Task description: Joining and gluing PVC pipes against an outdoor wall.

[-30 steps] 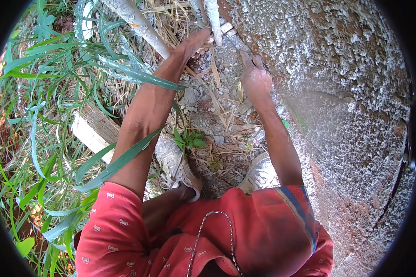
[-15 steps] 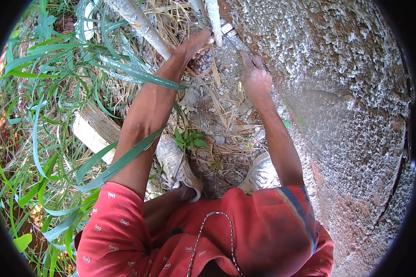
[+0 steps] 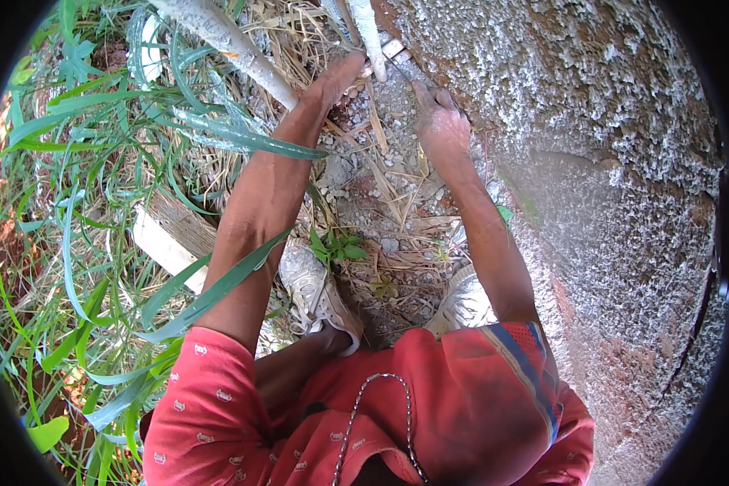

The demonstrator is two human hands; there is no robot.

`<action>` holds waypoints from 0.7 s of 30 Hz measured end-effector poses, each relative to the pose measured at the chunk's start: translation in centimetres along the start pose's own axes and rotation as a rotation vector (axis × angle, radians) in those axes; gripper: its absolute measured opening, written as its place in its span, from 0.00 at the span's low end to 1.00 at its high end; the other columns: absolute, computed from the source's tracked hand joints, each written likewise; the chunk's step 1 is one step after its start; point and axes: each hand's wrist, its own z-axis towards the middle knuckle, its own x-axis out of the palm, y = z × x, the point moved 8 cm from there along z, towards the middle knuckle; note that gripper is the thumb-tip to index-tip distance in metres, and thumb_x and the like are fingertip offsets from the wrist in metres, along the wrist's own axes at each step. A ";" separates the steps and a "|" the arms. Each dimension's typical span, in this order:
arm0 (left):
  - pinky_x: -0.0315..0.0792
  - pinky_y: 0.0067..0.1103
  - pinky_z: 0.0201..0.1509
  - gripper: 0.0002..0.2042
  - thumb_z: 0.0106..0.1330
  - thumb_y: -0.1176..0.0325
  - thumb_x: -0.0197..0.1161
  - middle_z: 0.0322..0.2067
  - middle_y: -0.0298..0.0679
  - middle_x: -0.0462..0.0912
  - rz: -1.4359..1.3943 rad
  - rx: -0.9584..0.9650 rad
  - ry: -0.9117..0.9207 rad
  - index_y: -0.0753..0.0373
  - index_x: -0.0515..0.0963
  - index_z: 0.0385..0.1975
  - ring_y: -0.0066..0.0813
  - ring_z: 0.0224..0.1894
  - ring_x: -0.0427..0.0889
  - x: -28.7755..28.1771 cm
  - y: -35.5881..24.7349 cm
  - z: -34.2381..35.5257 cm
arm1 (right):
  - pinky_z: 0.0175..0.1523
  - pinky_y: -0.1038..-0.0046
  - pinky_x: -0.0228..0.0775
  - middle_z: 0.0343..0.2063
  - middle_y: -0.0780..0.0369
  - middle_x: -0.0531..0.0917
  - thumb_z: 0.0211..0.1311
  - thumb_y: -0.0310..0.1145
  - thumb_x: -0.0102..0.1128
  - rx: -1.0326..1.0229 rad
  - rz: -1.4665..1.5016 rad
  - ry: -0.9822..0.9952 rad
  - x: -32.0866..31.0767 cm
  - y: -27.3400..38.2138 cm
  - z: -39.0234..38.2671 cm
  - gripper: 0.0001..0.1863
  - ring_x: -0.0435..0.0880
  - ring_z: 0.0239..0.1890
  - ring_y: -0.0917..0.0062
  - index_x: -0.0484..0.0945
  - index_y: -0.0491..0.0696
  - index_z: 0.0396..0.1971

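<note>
My left hand (image 3: 337, 79) reaches down beside the foot of a thin white-splashed pole (image 3: 368, 36). Its fingers are bent and partly hidden; what they grip I cannot make out. Just past the pole, close to those fingers, lies a small white block-like piece (image 3: 394, 49). My right hand (image 3: 444, 128) is closed on a thin grey tool (image 3: 400, 71), its narrow end pointing up and left at the white piece. Most of the tool's handle is covered by the hand, so its exact kind does not show. Grey rubble (image 3: 340, 172) and dry straw lie under both hands.
A rough wall (image 3: 624, 202), splashed with white, rises along the right. Long green grass blades (image 3: 243, 279) cross my left arm. A thicker pale pole (image 3: 231, 44) slants at upper left, and a white-faced board (image 3: 166, 243) lies by my left shoe (image 3: 312, 287).
My right hand has shifted slightly up and left with the tool, nearer the white piece. The left hand stays at the pole's foot; the whole view has moved a little.
</note>
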 end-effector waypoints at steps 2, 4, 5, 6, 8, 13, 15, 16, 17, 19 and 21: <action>0.58 0.20 0.21 0.19 0.63 0.58 0.35 0.14 0.29 0.64 -0.034 0.062 -0.066 0.63 0.70 0.22 0.19 0.16 0.59 -1.1 0.4 0.2 | 0.41 0.62 0.71 0.44 0.57 0.70 0.51 0.24 0.45 -0.028 0.022 0.022 0.3 1.1 0.5 0.26 0.78 0.32 0.60 0.63 0.56 0.53; 0.58 0.19 0.22 0.18 0.62 0.59 0.34 0.14 0.29 0.63 0.048 -0.074 0.007 0.63 0.69 0.22 0.20 0.17 0.59 -0.1 1.1 0.6 | 0.41 0.63 0.71 0.46 0.57 0.69 0.51 0.23 0.45 0.009 0.016 0.005 -0.1 1.4 0.8 0.26 0.78 0.33 0.60 0.63 0.55 0.54; 0.58 0.19 0.22 0.18 0.62 0.59 0.34 0.14 0.29 0.63 0.047 -0.068 0.019 0.63 0.69 0.22 0.20 0.17 0.59 0.5 0.9 0.8 | 0.41 0.63 0.72 0.47 0.56 0.69 0.51 0.23 0.45 0.032 0.016 -0.007 -0.5 1.3 1.0 0.26 0.78 0.33 0.60 0.63 0.54 0.54; 0.59 0.20 0.22 0.18 0.61 0.59 0.34 0.14 0.30 0.63 0.021 -0.035 -0.010 0.63 0.69 0.22 0.20 0.18 0.60 0.1 0.2 0.4 | 0.40 0.64 0.73 0.48 0.56 0.68 0.52 0.23 0.45 0.066 -0.008 0.109 0.1 1.0 1.3 0.26 0.78 0.34 0.60 0.61 0.54 0.54; 0.59 0.21 0.21 0.17 0.59 0.61 0.34 0.15 0.33 0.66 0.125 -0.069 0.037 0.64 0.70 0.23 0.22 0.18 0.61 -0.2 -0.1 -0.8 | 0.39 0.64 0.74 0.48 0.56 0.68 0.52 0.23 0.44 0.035 0.025 0.051 1.2 0.2 0.5 0.27 0.78 0.33 0.60 0.61 0.55 0.54; 0.58 0.23 0.17 0.21 0.57 0.51 0.42 0.14 0.38 0.70 -0.011 -0.104 -0.010 0.63 0.73 0.23 0.22 0.16 0.67 0.0 0.0 -0.6 | 0.36 0.65 0.75 0.46 0.58 0.68 0.51 0.21 0.45 0.085 0.017 0.053 0.1 0.9 0.8 0.28 0.79 0.29 0.65 0.60 0.56 0.55; 0.62 0.26 0.22 0.23 0.58 0.50 0.40 0.14 0.42 0.71 0.130 -0.180 -0.001 0.66 0.74 0.24 0.29 0.19 0.71 -0.1 0.2 -0.8 | 0.33 0.64 0.75 0.44 0.58 0.68 0.51 0.21 0.45 0.082 0.038 0.043 1.6 0.6 0.7 0.27 0.79 0.29 0.66 0.61 0.55 0.54; 0.62 0.26 0.22 0.23 0.58 0.50 0.40 0.14 0.42 0.71 0.125 -0.182 -0.012 0.66 0.74 0.24 0.29 0.19 0.71 -0.1 0.1 -1.1 | 0.32 0.65 0.75 0.43 0.58 0.68 0.51 0.20 0.45 0.054 0.052 -0.016 1.4 0.7 0.3 0.27 0.79 0.28 0.66 0.62 0.55 0.54; 0.64 0.28 0.26 0.24 0.58 0.49 0.40 0.16 0.45 0.72 0.183 -0.133 -0.058 0.67 0.73 0.25 0.35 0.22 0.72 -0.1 -0.4 -1.3 | 0.30 0.65 0.75 0.41 0.58 0.68 0.51 0.20 0.44 0.025 0.067 -0.076 1.2 0.7 -0.2 0.26 0.79 0.26 0.66 0.63 0.54 0.53; 0.66 0.30 0.30 0.25 0.58 0.48 0.40 0.17 0.48 0.74 0.233 -0.085 -0.101 0.67 0.73 0.26 0.41 0.25 0.74 0.1 -0.5 -1.0 | 0.29 0.67 0.75 0.40 0.58 0.68 0.51 0.20 0.45 -0.015 0.031 -0.146 0.5 0.7 -0.8 0.25 0.78 0.25 0.67 0.64 0.55 0.52; 0.66 0.34 0.40 0.26 0.59 0.48 0.38 0.22 0.53 0.76 0.286 -0.107 -0.095 0.68 0.73 0.28 0.50 0.32 0.74 0.1 0.2 -0.1 | 0.29 0.67 0.75 0.38 0.57 0.68 0.50 0.21 0.47 0.059 0.072 -0.026 0.3 0.7 0.0 0.27 0.78 0.25 0.65 0.63 0.57 0.52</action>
